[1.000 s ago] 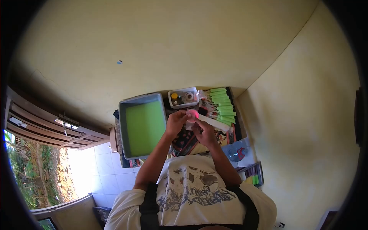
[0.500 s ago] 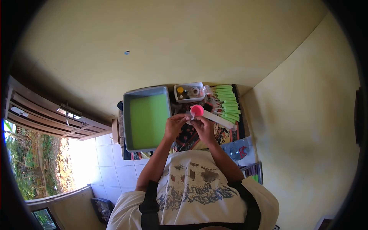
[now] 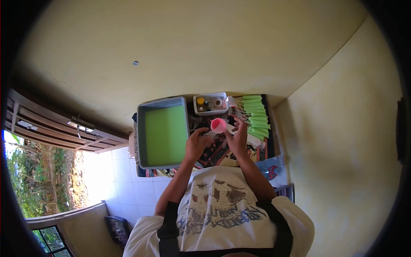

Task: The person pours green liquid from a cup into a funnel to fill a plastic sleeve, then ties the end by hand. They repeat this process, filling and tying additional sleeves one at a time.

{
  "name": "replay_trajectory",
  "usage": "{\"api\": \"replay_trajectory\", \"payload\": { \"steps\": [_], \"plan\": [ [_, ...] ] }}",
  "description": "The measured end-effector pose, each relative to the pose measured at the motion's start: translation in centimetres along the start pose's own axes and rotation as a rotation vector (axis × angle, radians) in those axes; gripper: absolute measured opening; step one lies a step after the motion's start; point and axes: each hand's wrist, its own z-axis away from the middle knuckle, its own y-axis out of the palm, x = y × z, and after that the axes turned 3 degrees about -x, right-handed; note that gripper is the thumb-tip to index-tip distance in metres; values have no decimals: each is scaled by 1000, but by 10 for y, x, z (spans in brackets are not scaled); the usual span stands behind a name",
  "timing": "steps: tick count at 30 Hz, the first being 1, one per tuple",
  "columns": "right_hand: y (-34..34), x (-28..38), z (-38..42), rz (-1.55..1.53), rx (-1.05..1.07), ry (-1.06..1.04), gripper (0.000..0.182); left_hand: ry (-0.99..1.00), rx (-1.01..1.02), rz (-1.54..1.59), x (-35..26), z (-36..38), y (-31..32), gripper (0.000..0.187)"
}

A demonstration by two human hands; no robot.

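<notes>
A pink funnel-like cup [image 3: 218, 125] is between my hands, its round mouth facing up. My right hand [image 3: 238, 136] is at its right side, thumb against the lower edge and index finger raised; it appears to hold the cup. To the left, my left hand [image 3: 197, 143] has thumb and index finger apart, close to the cup's edge. Something pale and translucent shows by those fingertips, too small to make out. Behind the right hand lies a long white strip-like object [image 3: 256, 136], partly covered. Slim light-green filled plastic bags [image 3: 257, 113] lie in a row at the right.
A large grey tub [image 3: 141, 132] of green liquid stands on the left. At the back, a white box [image 3: 210, 113] holds a yellow-capped bottle [image 3: 200, 101] and a tape roll [image 3: 218, 102]. Patterned cloth [image 3: 209, 156] lies underneath. A clear bottle [image 3: 270, 172] is at the lower right.
My hands were together, pinching just below the pink cup. They have moved apart to its two sides with the fingers spread more. The cup has shifted slightly left and toward me.
</notes>
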Motion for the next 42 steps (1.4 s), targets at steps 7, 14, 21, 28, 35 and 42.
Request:
{"api": "replay_trajectory", "payload": {
  "steps": [7,14,21,28,35,42],
  "plan": [
    [-7,-13,5,34,294,-366,22,-207,136,118,-1,-16,17,39],
    [-9,-29,10,-24,418,-130,15,24,213,39,-4,-2,4,36],
    [6,-52,9,-20,407,-197,30,197,-176,-342,0,0,10,24],
    [54,-131,-7,369,411,-287,26,209,-255,-222,18,7,11,29],
    [54,-124,-3,239,275,-283,16,36,-371,-106,-5,15,4,35],
    [5,-41,-13,-16,13,-307,16,153,-430,-231,-18,14,-6,38]
  ]
}}
